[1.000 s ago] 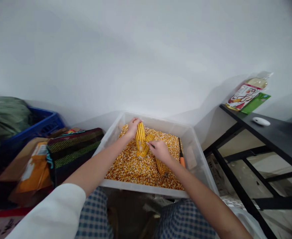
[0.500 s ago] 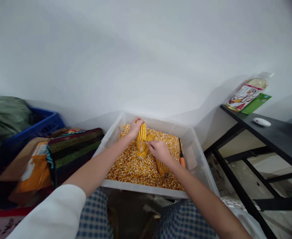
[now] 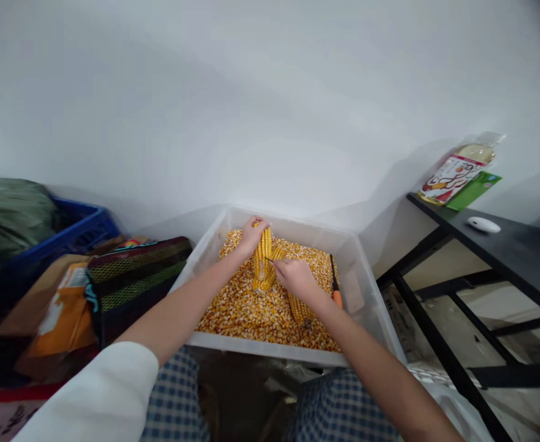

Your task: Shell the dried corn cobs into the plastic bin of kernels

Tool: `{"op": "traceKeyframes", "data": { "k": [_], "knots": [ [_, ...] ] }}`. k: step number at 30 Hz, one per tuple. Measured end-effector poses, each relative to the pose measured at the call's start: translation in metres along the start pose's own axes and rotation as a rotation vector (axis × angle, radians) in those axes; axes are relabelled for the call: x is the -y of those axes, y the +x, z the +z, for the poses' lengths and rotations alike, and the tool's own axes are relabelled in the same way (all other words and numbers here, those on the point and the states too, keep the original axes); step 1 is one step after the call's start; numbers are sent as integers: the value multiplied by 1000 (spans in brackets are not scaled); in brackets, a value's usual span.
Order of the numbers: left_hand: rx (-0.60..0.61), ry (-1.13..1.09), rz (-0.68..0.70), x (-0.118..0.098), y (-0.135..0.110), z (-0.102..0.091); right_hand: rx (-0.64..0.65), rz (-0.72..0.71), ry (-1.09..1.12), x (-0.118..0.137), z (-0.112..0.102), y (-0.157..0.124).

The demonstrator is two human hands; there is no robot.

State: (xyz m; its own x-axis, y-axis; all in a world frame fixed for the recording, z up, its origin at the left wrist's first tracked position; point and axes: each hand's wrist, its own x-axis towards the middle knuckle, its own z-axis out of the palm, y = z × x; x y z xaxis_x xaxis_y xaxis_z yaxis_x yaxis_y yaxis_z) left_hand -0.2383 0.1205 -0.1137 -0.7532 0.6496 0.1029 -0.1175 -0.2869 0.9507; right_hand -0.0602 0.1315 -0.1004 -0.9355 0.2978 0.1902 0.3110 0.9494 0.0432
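— What is being worked on here?
— A ridged yellow corn cob (image 3: 263,245), inside a translucent plastic bin (image 3: 270,348) against a smooth pale wall. The left hand (image 3: 253,234) has its fingers closed around the cob's upper end. A pale patch shows toward the lower end.

— And the right hand (image 3: 295,275)?
— Fingers curled in a tight pinch on a slim dark tool (image 3: 269,259), its thin tip at the cob's side. Whether it touches the kernels is too small to tell from where I stand.

— What lies around them?
— Loose kernels (image 3: 240,316), glossy gold flecked with white, in a pebbly bed. A second cob (image 3: 278,254) lies just beside the first, and a third cob (image 3: 299,310), tapered and tightly rowed, rests under the right wrist. Along the bin's right side lies an orange-handled tool (image 3: 337,299) with a straight black shaft.

— Beyond the bin?
— A striped mesh bag (image 3: 136,279) and a hard blue crate (image 3: 86,228) to the left; to the right, a clear bottle (image 3: 456,172) on a flat black surface (image 3: 534,239).

— What has changed?
— Over the past second the left hand and its cob have shifted slightly right, and more of the slim tool's tip shows. The orange-handled tool has stayed put.
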Motion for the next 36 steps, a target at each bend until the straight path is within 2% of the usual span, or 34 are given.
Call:
{"op": "traceKeyframes", "data": {
  "k": [13, 19, 29, 36],
  "knots": [
    [18, 132, 87, 1, -1, 2, 50, -47, -82, 0, -3, -1],
    [-52, 250, 169, -2, -5, 9, 113, -89, -157, 1, -6, -1],
    [-2, 355, 211, -4, -11, 17, 152, -170, -164, -2, -9, 1],
    [28, 322, 179, 1, -11, 18, 144, -198, -189, 2, -4, 1]
  ]
}}
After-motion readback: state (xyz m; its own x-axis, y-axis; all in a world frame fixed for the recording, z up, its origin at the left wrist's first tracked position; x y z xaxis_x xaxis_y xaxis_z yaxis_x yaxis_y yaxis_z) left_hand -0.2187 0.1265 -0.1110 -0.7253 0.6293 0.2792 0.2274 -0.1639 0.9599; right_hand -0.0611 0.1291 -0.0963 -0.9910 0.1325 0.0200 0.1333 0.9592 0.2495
